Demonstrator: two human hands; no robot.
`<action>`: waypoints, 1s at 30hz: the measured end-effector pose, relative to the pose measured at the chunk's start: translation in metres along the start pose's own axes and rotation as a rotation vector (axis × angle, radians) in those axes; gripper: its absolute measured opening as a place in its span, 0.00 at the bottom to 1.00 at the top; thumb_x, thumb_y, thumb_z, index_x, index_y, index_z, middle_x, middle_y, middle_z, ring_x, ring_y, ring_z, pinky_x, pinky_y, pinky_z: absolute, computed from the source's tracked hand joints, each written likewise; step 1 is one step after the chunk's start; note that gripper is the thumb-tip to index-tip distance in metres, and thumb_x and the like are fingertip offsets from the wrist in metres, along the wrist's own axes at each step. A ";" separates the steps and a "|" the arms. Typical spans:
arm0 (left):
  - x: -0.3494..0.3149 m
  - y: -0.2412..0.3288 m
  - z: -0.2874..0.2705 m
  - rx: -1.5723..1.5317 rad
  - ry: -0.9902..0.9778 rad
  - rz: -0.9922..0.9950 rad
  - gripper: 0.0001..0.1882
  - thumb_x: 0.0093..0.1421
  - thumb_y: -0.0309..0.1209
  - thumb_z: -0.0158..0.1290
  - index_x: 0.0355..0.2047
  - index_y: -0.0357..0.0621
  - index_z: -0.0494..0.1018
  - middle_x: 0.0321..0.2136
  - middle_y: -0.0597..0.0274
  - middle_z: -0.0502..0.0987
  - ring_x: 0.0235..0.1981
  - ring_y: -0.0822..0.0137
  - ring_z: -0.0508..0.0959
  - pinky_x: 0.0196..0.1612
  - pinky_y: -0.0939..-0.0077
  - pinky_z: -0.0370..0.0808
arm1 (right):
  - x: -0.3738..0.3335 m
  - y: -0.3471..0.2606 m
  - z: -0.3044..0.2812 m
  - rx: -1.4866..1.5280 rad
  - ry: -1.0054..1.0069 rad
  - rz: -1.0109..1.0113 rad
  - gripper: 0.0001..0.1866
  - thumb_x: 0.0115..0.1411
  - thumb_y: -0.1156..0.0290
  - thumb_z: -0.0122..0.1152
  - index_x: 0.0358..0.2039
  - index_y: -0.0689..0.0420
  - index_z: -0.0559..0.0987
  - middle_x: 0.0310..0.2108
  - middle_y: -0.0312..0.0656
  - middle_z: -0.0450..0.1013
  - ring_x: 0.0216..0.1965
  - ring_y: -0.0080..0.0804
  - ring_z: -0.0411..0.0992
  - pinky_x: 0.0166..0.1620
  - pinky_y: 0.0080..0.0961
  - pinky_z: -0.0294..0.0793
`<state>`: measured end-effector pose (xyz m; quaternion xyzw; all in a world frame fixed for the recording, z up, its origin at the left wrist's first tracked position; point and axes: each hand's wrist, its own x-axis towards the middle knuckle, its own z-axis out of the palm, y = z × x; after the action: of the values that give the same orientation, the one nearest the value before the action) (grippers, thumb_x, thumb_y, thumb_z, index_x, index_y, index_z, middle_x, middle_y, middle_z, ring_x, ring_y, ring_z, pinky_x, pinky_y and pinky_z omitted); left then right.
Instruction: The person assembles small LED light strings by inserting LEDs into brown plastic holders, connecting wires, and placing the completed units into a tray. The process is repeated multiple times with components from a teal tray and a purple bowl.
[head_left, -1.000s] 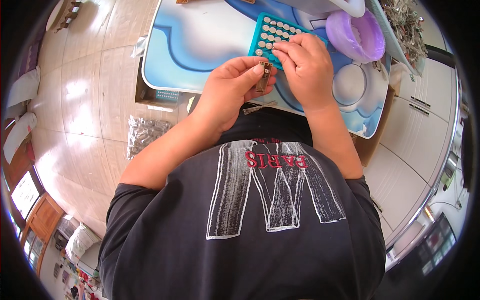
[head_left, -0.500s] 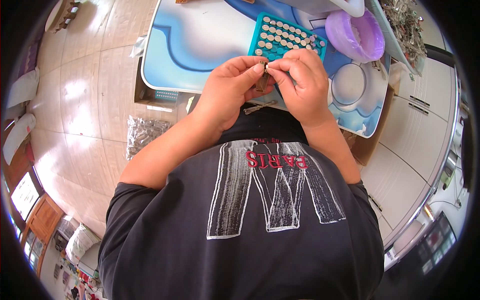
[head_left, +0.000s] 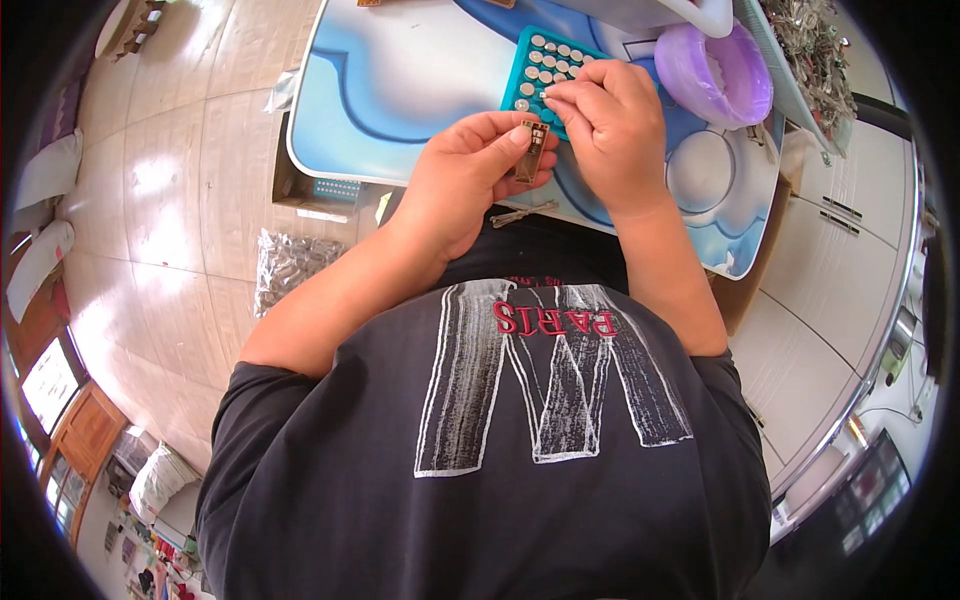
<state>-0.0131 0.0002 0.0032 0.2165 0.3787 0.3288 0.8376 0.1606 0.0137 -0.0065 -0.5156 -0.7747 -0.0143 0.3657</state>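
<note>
My left hand is closed around a small brown rectangular piece, with shiny bits showing near its upper end. Thumb and fingers pinch it over the near edge of the table. To the right and a little farther off, my right hand is closed in a pinch above a teal tray. A tiny whitish piece shows at its fingertips, too small to name. Rows of round silvery discs sit in the tray, and my right hand hides its right part.
The blue-and-white table carries a purple ring-shaped container at the right. Beyond it is a heap of metal parts. A pale tied strand lies by the near edge. A clear bag of silvery pieces is on the left.
My right hand has moved away from the brown piece, up toward the tray, uncovering that piece's upper end. My left hand stays nearly in place.
</note>
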 end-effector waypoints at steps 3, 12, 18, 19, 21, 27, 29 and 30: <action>0.001 -0.002 -0.001 -0.005 -0.004 0.006 0.12 0.65 0.30 0.45 0.44 0.32 0.68 0.37 0.56 0.76 0.37 0.68 0.77 0.44 0.72 0.75 | -0.002 -0.008 -0.006 0.124 0.055 0.030 0.07 0.39 0.76 0.66 0.22 0.55 0.78 0.26 0.36 0.69 0.31 0.36 0.68 0.34 0.31 0.67; 0.001 -0.004 -0.002 0.005 0.004 0.013 0.12 0.64 0.30 0.45 0.44 0.32 0.68 0.37 0.57 0.75 0.38 0.68 0.77 0.44 0.71 0.75 | -0.010 -0.024 -0.016 0.134 -0.033 0.020 0.08 0.40 0.76 0.66 0.22 0.57 0.75 0.27 0.37 0.69 0.31 0.38 0.68 0.35 0.32 0.67; 0.002 -0.006 -0.002 0.027 0.004 0.014 0.13 0.65 0.30 0.44 0.44 0.33 0.68 0.37 0.58 0.75 0.37 0.69 0.77 0.45 0.72 0.75 | -0.010 -0.026 -0.014 0.164 -0.020 0.012 0.08 0.40 0.77 0.65 0.22 0.57 0.75 0.26 0.37 0.69 0.30 0.38 0.68 0.34 0.32 0.67; 0.002 -0.007 -0.002 0.041 0.009 0.019 0.14 0.65 0.31 0.44 0.45 0.33 0.68 0.37 0.59 0.75 0.37 0.70 0.77 0.45 0.73 0.75 | -0.011 -0.026 -0.013 0.162 -0.014 0.008 0.08 0.40 0.77 0.64 0.22 0.57 0.75 0.26 0.37 0.69 0.30 0.38 0.68 0.33 0.32 0.67; 0.001 -0.007 0.000 0.054 0.016 0.028 0.15 0.65 0.32 0.44 0.46 0.33 0.68 0.37 0.60 0.75 0.37 0.70 0.77 0.46 0.74 0.74 | -0.013 -0.027 -0.010 0.158 -0.002 0.000 0.07 0.41 0.77 0.64 0.22 0.57 0.75 0.25 0.38 0.69 0.29 0.38 0.68 0.33 0.32 0.67; -0.001 -0.007 0.002 0.037 0.026 0.046 0.14 0.65 0.31 0.43 0.45 0.34 0.68 0.37 0.61 0.75 0.38 0.71 0.76 0.46 0.74 0.74 | -0.022 -0.031 -0.003 0.090 0.053 -0.001 0.06 0.42 0.78 0.62 0.24 0.58 0.75 0.25 0.38 0.69 0.29 0.37 0.68 0.32 0.31 0.68; -0.003 -0.005 0.006 0.061 0.043 0.053 0.13 0.66 0.31 0.43 0.45 0.34 0.68 0.37 0.61 0.74 0.38 0.71 0.76 0.46 0.74 0.74 | -0.024 -0.033 -0.004 0.091 0.037 -0.023 0.07 0.43 0.79 0.62 0.26 0.58 0.76 0.25 0.38 0.69 0.28 0.37 0.68 0.32 0.31 0.68; -0.003 -0.005 0.006 0.061 0.055 0.055 0.13 0.66 0.31 0.43 0.45 0.34 0.68 0.37 0.61 0.74 0.38 0.71 0.76 0.46 0.74 0.74 | -0.025 -0.034 -0.005 0.092 0.029 -0.034 0.08 0.43 0.79 0.61 0.27 0.59 0.77 0.24 0.38 0.69 0.28 0.37 0.68 0.32 0.31 0.68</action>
<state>-0.0081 -0.0056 0.0051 0.2431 0.4051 0.3459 0.8106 0.1412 -0.0237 -0.0053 -0.4845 -0.7779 0.0075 0.4001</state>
